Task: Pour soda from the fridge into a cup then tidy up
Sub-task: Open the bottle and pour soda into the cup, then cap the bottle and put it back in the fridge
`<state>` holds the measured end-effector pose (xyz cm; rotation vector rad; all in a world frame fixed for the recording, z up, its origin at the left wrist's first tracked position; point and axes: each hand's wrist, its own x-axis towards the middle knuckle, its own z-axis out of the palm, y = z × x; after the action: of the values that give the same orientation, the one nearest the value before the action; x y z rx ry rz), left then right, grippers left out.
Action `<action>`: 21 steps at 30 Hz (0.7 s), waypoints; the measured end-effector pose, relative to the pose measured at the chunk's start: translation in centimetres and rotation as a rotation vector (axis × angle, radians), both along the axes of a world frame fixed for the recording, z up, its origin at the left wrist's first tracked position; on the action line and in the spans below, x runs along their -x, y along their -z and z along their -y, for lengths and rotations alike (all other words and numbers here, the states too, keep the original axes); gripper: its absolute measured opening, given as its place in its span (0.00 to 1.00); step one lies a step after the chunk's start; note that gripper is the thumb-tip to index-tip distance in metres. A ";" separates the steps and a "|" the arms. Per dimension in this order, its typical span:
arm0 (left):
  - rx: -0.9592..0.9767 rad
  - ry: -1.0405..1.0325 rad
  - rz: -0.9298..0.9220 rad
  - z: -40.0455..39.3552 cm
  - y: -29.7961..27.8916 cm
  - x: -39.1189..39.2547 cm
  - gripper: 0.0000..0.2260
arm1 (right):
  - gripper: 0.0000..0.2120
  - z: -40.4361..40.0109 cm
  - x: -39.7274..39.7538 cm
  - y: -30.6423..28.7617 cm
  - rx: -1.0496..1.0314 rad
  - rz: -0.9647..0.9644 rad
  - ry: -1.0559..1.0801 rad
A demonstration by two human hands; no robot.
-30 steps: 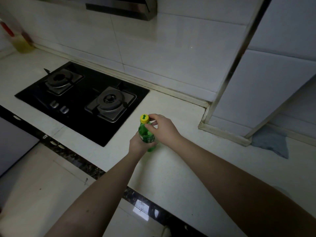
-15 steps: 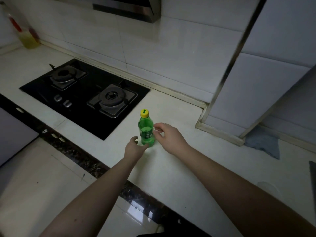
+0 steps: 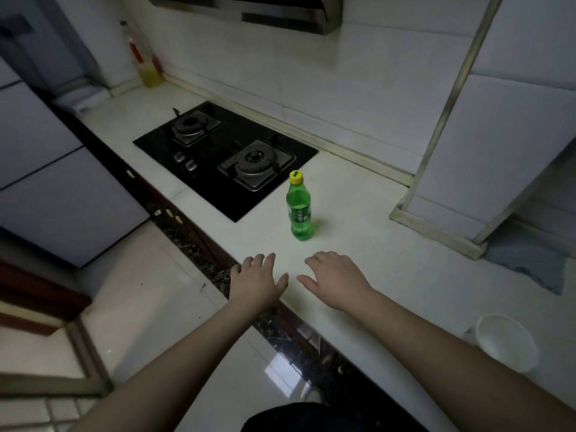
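**Soda bottle on tabletop, both hands off it**

Green soda bottle [image 3: 299, 210] w/ yellow cap [image 3: 296, 177] stands upright on the pale tabletop [image 3: 367, 254], just right of the black gas hob [image 3: 224, 157], near its front right corner but not touching. Cap is on. Label text too small to read; liquid level hard to judge in the dim light.

Left hand [image 3: 257, 283] & right hand [image 3: 335, 282] sit side by side nearer the camera, palms down, apart from the bottle. Fingers on both are released & loosely spread, grasping nothing. Left hand lies over the tabletop's front edge; can't tell if either palm actually touches the surface or hovers just above.

White cup [image 3: 506, 341] is at lower right on the tabletop, well apart from the bottle, partly behind the right forearm; inside looks pale, contents can't be made out.

Far back left corner: a bottle w/ yellow liquid [image 3: 148, 65], blurred, top hard to make out. Range hood [image 3: 249, 9] is cut off by the top edge. Grey-blue cloth [image 3: 530, 263] lies at right beyond the tiled pillar [image 3: 467, 151], partly hidden behind its base. Pale cabinet fronts [image 3: 46, 182] at left run out of view. Dark shape at bottom edge is cut off, unidentifiable.
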<state>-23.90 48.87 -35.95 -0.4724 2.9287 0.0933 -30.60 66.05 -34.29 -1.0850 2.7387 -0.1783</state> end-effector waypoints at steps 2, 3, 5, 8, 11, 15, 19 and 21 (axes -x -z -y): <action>0.001 -0.025 0.007 -0.6 -0.6 -1.8 0.28 | 0.27 -0.5 -0.9 0.4 -0.003 -0.012 -0.019; -0.006 -0.039 0.001 -1.0 -0.7 -2.7 0.27 | 0.26 -0.7 -1.4 0.6 -0.003 -0.026 -0.031; -0.019 -0.060 -0.009 -1.5 -1.1 -4.5 0.26 | 0.26 -0.9 -2.4 1.0 0.000 -0.063 -0.059; 0.012 -0.083 -0.039 -2.1 -1.8 -7.0 0.24 | 0.26 -1.2 -4.1 1.6 0.017 -0.093 -0.104; 0.036 -0.103 -0.049 -2.3 -2.3 -9.0 0.25 | 0.27 -0.7 -5.5 1.5 0.018 -0.099 -0.148; 0.042 -0.149 -0.130 -1.3 -2.9 -11.5 0.33 | 0.26 1.2 -7.1 1.0 0.056 -0.137 -0.196; 0.064 -0.201 -0.110 1.7 -3.5 -14.0 0.35 | 0.23 4.5 -8.5 -0.2 0.109 -0.166 -0.242; 0.058 -0.235 -0.095 3.7 -3.7 -15.2 0.36 | 0.23 6.7 -9.3 -0.6 0.124 -0.178 -0.273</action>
<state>-8.71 45.18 -32.28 -0.8430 2.9616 0.0628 -21.31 59.39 -33.69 -1.5639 2.7218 -0.2229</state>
